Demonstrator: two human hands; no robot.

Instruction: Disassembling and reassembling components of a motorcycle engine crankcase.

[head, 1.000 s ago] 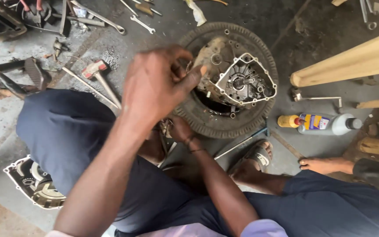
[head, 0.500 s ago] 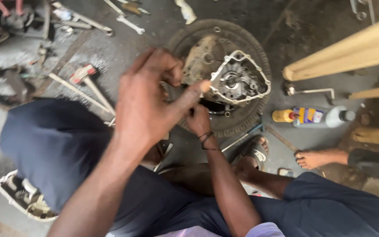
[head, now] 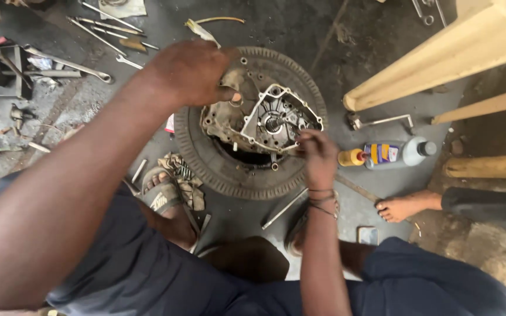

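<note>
Left hand: raised over the left edge of the casing, fingers curled loosely inward, thumb tip laid against the casing's upper left rim; nothing is seen pinched in it.
Right hand: set at the casing's lower right edge, fingers drawn together around the rim; whether a small part is gripped cannot be told. Dark bands are worn at the wrist.
Casing: a grimy metal engine case, laid flat on top of the tyre, at the middle of the view; a lighter inner cover with a shaft and gears is seen on its right half.
Tyre: a black treaded tyre, laid flat on the floor and used as a cradle under the casing.
Floor: dark, oily concrete, by which everything is carried.
Rag: a dirty crumpled cloth, pressed against the tyre's lower left edge.
Sandal: worn on the person's left foot, just beside the rag.
Bottle: a clear plastic bottle with a coloured label, laid on its side just right of the right hand; a small yellow container is touched by its left end.
Rod: a thin metal bar, laid slantwise on the floor below the tyre.
Spanners: several long tools, scattered at upper left, well apart from the tyre.
Planks: pale wooden beams, slanted across the upper right.
Other foot: a bare foot of another person, rested on the floor at right, near the bottle.
</note>
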